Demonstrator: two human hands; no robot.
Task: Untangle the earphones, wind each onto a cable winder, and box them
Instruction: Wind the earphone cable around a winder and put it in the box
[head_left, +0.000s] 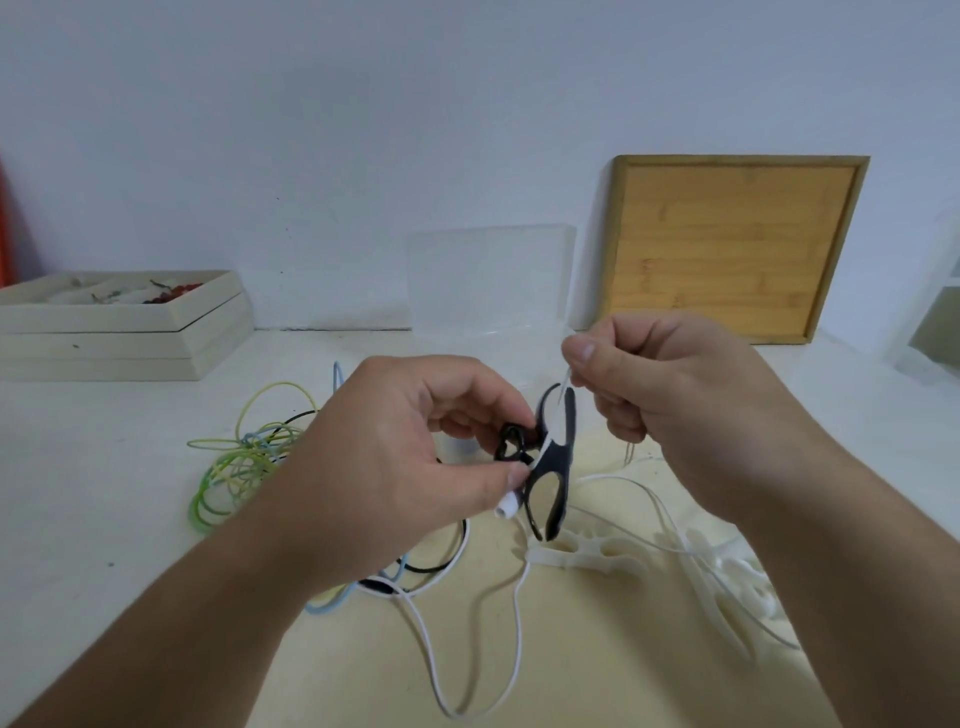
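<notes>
With left hand (410, 457), grips black cable winder (558, 462) steady and, with right hand (670, 389), pinches white earphone cable (560, 402) taut, seemingly for winding.

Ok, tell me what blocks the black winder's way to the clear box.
Nothing visible does. The left hand holds the black winder up in front of the clear box; the right hand hides part of the gap.

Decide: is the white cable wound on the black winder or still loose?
Mostly loose. One strand of the white cable crosses the black winder, pinched by the right hand; long loops trail on the table.
</notes>
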